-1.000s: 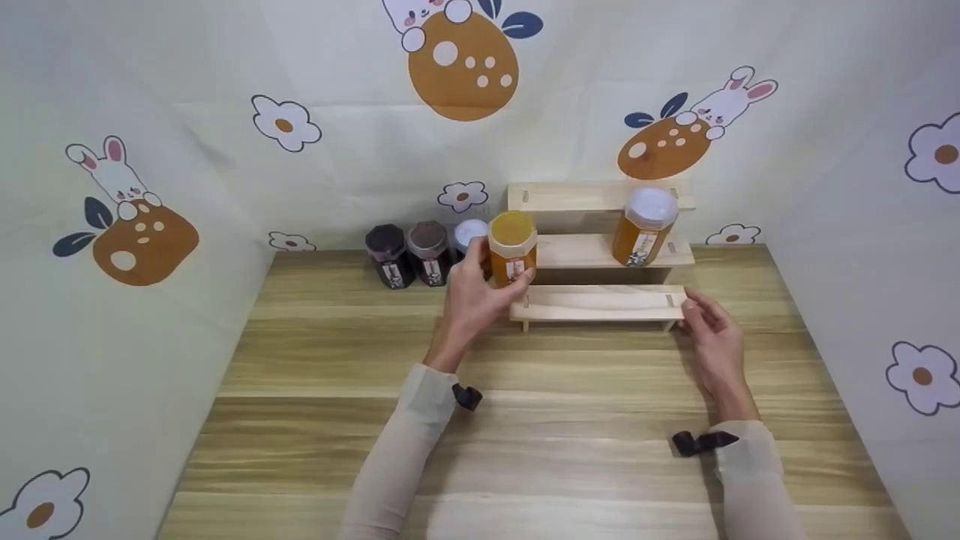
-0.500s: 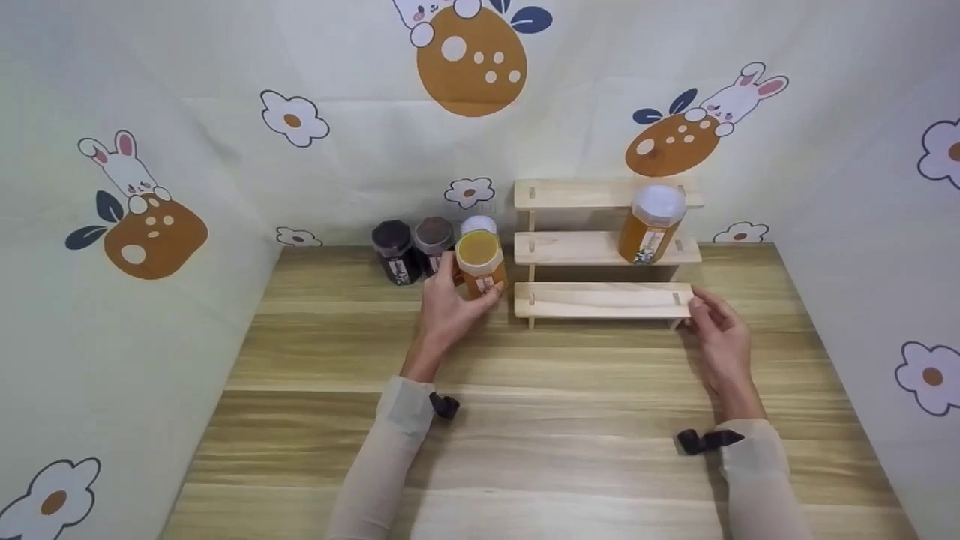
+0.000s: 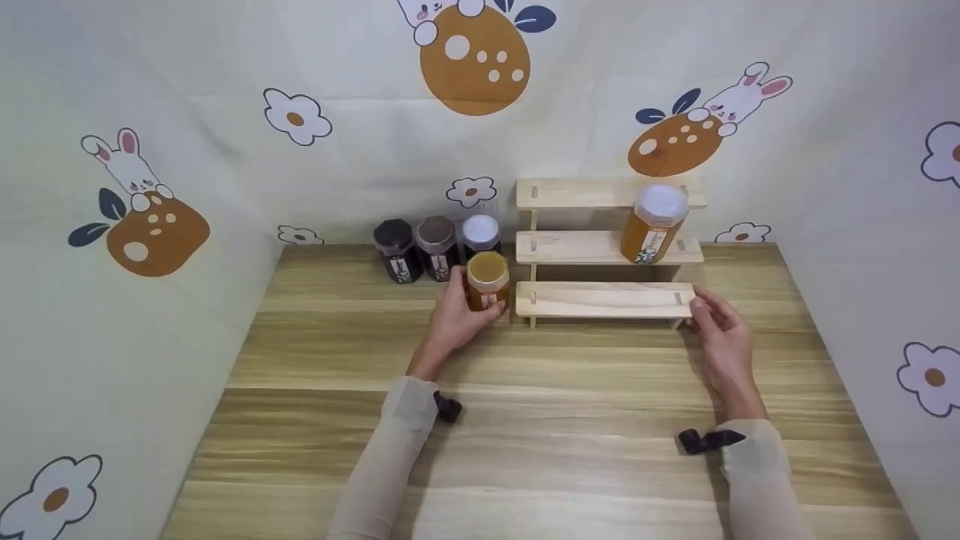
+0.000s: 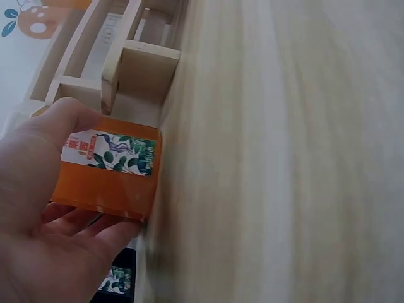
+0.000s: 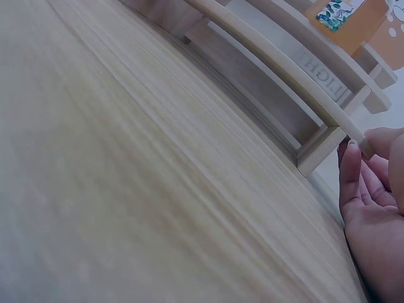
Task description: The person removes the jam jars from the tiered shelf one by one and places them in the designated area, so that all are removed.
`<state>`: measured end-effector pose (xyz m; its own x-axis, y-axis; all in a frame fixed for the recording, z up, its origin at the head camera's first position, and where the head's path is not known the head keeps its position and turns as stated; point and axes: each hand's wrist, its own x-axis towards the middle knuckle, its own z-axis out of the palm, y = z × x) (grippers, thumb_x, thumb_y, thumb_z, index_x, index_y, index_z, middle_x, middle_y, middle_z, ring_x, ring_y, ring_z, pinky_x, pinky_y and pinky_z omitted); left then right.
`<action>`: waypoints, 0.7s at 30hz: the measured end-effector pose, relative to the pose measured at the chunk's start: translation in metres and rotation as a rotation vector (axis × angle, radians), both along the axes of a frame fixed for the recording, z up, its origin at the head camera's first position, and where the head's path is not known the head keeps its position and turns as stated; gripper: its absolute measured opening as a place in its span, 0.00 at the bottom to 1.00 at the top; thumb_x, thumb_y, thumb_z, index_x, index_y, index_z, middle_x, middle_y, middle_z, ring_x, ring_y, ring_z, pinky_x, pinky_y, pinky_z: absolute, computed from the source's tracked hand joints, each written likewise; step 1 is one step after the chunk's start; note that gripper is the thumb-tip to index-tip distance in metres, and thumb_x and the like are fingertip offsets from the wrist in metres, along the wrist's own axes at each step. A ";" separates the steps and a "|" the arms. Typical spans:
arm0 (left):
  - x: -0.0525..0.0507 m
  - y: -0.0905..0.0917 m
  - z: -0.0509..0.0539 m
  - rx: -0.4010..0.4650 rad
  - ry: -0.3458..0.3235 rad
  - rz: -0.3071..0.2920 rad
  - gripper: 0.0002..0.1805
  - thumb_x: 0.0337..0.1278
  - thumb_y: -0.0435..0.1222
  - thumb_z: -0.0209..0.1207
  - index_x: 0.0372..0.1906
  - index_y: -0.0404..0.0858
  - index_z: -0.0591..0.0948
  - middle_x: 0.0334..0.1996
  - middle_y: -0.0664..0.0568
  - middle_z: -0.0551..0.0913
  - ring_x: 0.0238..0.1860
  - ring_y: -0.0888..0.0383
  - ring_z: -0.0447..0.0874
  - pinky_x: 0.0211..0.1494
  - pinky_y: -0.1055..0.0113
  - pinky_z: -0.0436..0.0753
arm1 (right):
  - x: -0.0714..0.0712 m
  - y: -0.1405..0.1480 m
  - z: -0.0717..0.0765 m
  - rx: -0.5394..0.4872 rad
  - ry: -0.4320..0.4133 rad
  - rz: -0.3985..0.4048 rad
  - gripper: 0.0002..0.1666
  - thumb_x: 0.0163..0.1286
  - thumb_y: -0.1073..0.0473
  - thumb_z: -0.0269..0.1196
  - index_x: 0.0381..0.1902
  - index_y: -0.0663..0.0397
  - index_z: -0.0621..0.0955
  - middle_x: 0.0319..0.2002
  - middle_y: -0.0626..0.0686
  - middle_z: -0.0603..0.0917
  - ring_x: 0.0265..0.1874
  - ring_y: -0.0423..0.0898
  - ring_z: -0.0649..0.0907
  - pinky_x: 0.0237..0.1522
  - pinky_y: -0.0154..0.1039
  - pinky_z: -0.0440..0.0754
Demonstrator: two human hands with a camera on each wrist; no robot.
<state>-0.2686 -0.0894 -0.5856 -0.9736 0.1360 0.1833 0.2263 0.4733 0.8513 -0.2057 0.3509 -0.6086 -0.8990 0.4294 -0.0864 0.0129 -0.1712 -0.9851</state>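
My left hand (image 3: 455, 315) grips an amber jar with a yellow lid (image 3: 487, 281), in front of a white-lidded jar (image 3: 481, 232) and just left of the wooden three-step rack (image 3: 607, 299). In the left wrist view my thumb and fingers curl round the orange jar (image 4: 107, 183), whose base is at the table surface. My right hand (image 3: 724, 345) pinches the right end of the lowest shelf; the right wrist view shows fingers at the shelf end (image 5: 360, 142). Another amber jar (image 3: 652, 229) with a white lid stands on the middle shelf.
Two dark jars, one with a black lid (image 3: 397, 253) and one with a brown lid (image 3: 438, 250), stand left of the white-lidded one. A patterned cloth (image 3: 375, 150) rises behind and at both sides of the wood-grain table (image 3: 570, 420).
My left hand has carried the yellow-lidded jar left from beside the rack's middle shelf, then down and toward me. My right hand keeps its hold on the shelf end.
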 end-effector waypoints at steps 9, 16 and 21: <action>0.000 -0.001 -0.003 0.002 -0.049 -0.017 0.44 0.56 0.44 0.80 0.71 0.40 0.67 0.65 0.38 0.83 0.67 0.44 0.84 0.75 0.49 0.82 | 0.001 0.002 0.000 -0.013 0.007 -0.015 0.28 0.76 0.59 0.71 0.69 0.62 0.82 0.43 0.45 0.91 0.40 0.36 0.87 0.46 0.26 0.89; 0.001 -0.001 -0.005 0.023 -0.041 -0.015 0.45 0.57 0.45 0.80 0.73 0.40 0.67 0.66 0.39 0.82 0.68 0.44 0.83 0.75 0.49 0.81 | 0.005 -0.004 0.013 -0.001 -0.009 -0.037 0.25 0.76 0.60 0.71 0.67 0.62 0.84 0.43 0.45 0.92 0.38 0.37 0.88 0.44 0.26 0.89; 0.004 -0.001 -0.003 0.042 -0.037 0.002 0.46 0.57 0.49 0.80 0.74 0.38 0.69 0.66 0.40 0.82 0.69 0.45 0.83 0.76 0.50 0.81 | 0.005 -0.007 0.013 -0.004 0.014 -0.048 0.26 0.76 0.60 0.71 0.67 0.66 0.83 0.47 0.42 0.93 0.42 0.35 0.88 0.45 0.26 0.89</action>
<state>-0.2643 -0.0902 -0.5889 -0.9801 0.1271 0.1523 0.1932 0.4371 0.8784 -0.2010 0.3442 -0.5951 -0.8785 0.4718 -0.0754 -0.0096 -0.1752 -0.9845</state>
